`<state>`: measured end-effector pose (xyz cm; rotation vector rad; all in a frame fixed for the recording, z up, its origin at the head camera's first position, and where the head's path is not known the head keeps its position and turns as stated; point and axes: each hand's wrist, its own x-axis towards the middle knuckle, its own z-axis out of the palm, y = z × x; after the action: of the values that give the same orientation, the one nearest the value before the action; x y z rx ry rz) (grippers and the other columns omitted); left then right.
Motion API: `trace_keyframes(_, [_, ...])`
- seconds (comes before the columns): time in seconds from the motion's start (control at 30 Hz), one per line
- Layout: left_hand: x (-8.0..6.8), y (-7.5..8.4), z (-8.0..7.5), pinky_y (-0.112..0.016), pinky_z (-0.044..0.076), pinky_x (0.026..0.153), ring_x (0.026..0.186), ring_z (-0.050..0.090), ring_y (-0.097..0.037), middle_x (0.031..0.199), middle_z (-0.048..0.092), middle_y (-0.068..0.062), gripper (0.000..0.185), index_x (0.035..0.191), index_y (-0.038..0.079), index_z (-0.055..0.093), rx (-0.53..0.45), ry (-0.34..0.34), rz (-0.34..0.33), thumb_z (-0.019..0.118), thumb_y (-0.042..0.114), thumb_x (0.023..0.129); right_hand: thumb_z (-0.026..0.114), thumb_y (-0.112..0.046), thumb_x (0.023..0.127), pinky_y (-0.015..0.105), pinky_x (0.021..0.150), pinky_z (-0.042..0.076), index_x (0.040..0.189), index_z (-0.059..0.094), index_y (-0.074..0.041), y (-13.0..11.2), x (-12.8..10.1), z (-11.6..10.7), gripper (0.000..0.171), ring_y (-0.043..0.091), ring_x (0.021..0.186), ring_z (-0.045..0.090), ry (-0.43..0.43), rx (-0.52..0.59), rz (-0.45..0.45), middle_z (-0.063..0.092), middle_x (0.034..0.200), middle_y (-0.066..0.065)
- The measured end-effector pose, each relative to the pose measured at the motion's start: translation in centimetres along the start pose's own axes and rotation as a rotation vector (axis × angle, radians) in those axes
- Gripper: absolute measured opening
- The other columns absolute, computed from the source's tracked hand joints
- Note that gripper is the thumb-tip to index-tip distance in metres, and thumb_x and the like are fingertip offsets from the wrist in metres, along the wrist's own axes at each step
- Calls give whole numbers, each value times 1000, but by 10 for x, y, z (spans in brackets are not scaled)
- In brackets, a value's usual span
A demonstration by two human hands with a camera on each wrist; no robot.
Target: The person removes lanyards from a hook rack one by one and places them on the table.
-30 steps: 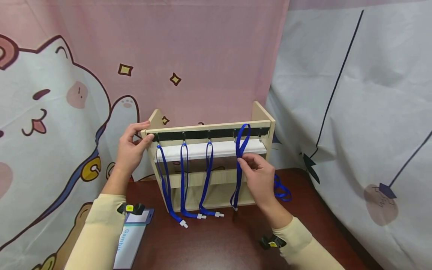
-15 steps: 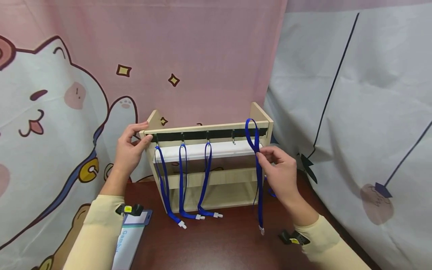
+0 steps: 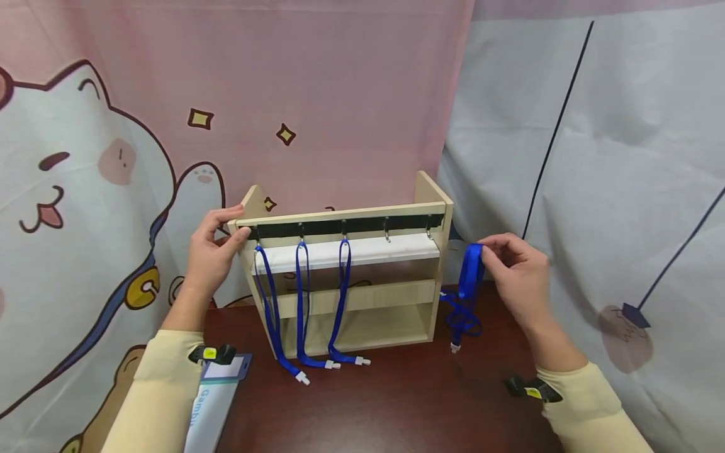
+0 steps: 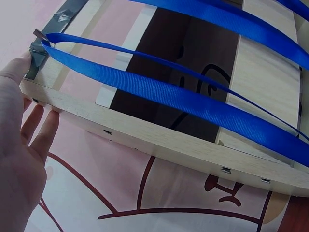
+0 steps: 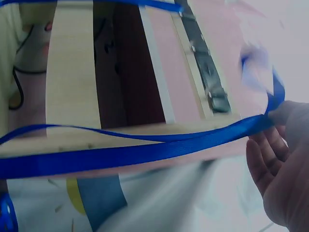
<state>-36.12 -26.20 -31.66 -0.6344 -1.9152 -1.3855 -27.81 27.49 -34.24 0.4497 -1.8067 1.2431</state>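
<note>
A small wooden rack [image 3: 355,298] stands on the table, a dark strip with a row of metal hooks [image 3: 387,229] along its upper front. My left hand [image 3: 211,255] grips its upper left corner, thumb in front and fingers on the side panel, as the left wrist view shows. Blue lanyards with white clips hang from the three hooks on the left: one lanyard [image 3: 273,308], a second lanyard [image 3: 300,302] and a third lanyard [image 3: 342,296]. Right of the rack, my right hand [image 3: 520,277] pinches another blue lanyard [image 5: 120,163] between thumb and fingers. The two hooks on the right bear nothing.
Beside the rack's right side, another blue lanyard [image 3: 466,325] lies loosely coiled on the dark red table [image 3: 374,409]. A white box [image 3: 211,412] with blue lettering and a blue-edged badge holder [image 3: 245,367] lie at front left. Printed cloth [image 3: 362,94] hangs behind.
My right hand has moved right with the lanyard, from in front of the right-hand hooks to beyond the rack's side. The upper loop no longer stands up above the fingers. The left hand keeps its grip.
</note>
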Motion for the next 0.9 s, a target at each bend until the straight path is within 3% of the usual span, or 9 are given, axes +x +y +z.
trace_keyframes(0.2, [0,2,0,-15,58,91,133,57,-15,153,62,-11,35,138,-3,69,5,-7,-11,76,2,105,78,2,100,16,60,45,104,83,-2,11,3,-19,8,6,68,61,-24,-104,30,74,83,6])
trace_keyframes(0.53, [-2,1,-1,-15,58,92,133,58,-15,152,63,-9,34,138,-1,71,5,-2,-20,75,3,105,79,5,98,8,71,49,105,83,-1,37,5,-50,11,-1,75,64,-26,-262,-47,75,92,1])
trace_keyframes(0.77, [-1,0,-1,-14,57,90,132,58,-14,152,63,-12,36,138,-4,69,7,6,-17,76,1,104,79,2,99,5,74,47,109,83,0,49,10,-71,10,-6,79,63,29,-330,-35,74,95,-7])
trace_keyframes(0.9, [-1,1,0,-14,57,90,132,58,-14,153,63,-11,35,138,-3,70,12,4,-23,76,2,104,79,-4,101,5,76,47,111,84,-2,57,11,-77,11,-7,80,63,49,-358,5,77,97,4])
